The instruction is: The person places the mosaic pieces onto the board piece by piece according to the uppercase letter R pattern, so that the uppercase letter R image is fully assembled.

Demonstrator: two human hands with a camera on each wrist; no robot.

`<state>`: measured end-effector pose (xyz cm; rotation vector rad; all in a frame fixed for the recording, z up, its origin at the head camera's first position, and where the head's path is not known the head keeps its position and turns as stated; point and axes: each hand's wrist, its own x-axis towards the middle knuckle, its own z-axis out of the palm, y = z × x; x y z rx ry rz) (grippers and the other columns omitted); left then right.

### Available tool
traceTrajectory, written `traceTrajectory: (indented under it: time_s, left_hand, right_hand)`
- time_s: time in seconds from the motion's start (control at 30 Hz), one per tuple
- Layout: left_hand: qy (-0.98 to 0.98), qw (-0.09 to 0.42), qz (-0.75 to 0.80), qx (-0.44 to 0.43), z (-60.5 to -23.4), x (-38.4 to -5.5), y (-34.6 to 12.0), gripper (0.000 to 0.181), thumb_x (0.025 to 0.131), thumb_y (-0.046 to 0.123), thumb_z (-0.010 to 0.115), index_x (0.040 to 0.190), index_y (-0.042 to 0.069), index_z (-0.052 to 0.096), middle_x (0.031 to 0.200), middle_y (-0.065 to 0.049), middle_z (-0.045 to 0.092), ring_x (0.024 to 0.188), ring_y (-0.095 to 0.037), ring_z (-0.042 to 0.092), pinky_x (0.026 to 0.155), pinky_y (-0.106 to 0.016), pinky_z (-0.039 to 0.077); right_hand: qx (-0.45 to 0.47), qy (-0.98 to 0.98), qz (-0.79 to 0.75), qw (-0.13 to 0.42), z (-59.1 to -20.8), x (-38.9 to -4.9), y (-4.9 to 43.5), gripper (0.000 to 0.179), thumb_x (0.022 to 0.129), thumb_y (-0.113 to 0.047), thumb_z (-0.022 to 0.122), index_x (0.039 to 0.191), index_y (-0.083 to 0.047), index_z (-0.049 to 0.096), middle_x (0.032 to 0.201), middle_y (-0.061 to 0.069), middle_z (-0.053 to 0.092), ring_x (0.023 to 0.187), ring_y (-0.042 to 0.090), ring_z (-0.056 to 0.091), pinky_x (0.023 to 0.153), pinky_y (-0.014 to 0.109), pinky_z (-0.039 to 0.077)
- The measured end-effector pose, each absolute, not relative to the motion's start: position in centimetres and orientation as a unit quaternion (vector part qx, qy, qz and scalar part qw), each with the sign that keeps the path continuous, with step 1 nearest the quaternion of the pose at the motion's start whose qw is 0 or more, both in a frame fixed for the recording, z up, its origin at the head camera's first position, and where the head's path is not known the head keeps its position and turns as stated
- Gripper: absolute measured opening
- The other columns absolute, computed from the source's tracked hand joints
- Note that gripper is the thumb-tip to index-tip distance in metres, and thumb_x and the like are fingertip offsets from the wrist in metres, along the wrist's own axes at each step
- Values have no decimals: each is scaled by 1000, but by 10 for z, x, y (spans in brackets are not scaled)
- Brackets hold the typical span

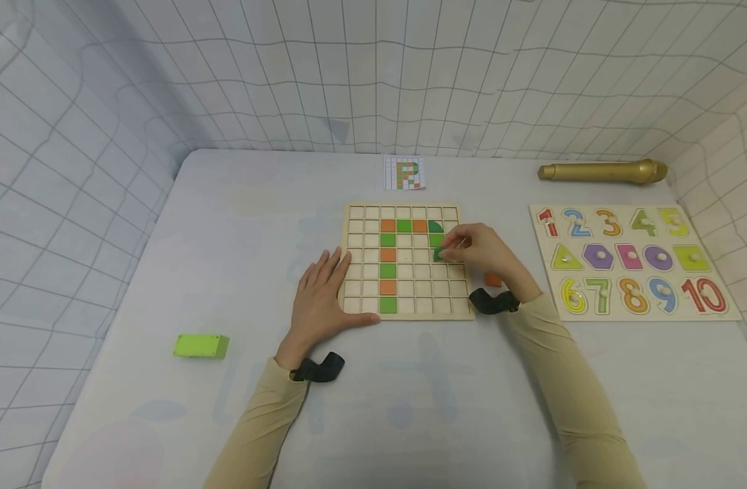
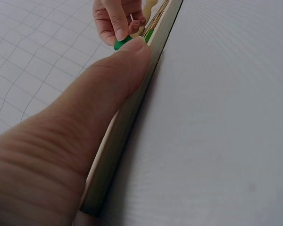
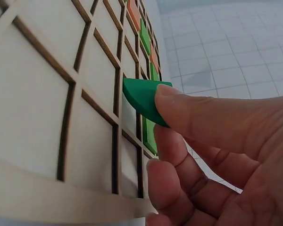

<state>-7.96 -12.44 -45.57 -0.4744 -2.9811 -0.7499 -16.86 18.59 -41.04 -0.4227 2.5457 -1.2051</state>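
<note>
A wooden grid board (image 1: 405, 305) lies before me, with orange and green square tiles (image 1: 388, 271) alternating down one column and along a row at its top. At that row's right end sits a dark green quarter-circle tile (image 1: 434, 226), with a light green square (image 1: 436, 240) below it. My right hand (image 1: 482, 251) pinches another dark green quarter-circle tile (image 3: 144, 96) between thumb and forefinger, close over the grid's right side. Spread straight, my left hand (image 1: 320, 299) rests along the board's left edge, its thumb (image 2: 127, 59) on the near rim.
Beyond the board lies a small pattern card (image 1: 405, 173). One loose orange tile (image 1: 493, 280) is beneath my right wrist. To the right are a number and shape puzzle (image 1: 618, 317) and a gold microphone (image 1: 602, 172); a green block (image 1: 200, 346) stands at left.
</note>
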Motion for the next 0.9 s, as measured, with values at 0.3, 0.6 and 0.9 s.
traceTrajectory:
  time_s: [0.3, 0.6, 0.9]
  left_hand:
    - [-960, 10, -239, -147, -455, -79, -124, 119, 61, 73, 70, 152, 13, 22, 157, -6, 15, 143, -21, 4, 112, -44, 7]
    - [-959, 14, -241, -149, -455, -79, -124, 118, 61, 72, 71, 152, 12, 23, 157, -7, 16, 143, -22, 5, 112, -45, 8]
    - [-959, 14, -244, -147, -455, -79, -124, 118, 61, 72, 70, 152, 11, 24, 156, -7, 17, 143, -22, 5, 112, -44, 8]
  right_hand:
    - [-127, 890, -406, 162, -406, -168, 180, 10, 87, -15, 71, 90, -5, 70, 82, 6, 62, 75, 22, 52, 69, 34, 41]
    - [-117, 905, -382, 148, -404, -167, 174, 11, 86, -15, 71, 90, -4, 73, 84, 6, 66, 76, 21, 53, 68, 33, 40]
    - [-107, 916, -361, 136, -403, -167, 169, 12, 84, -16, 73, 87, -5, 71, 75, 3, 64, 72, 20, 54, 66, 32, 39]
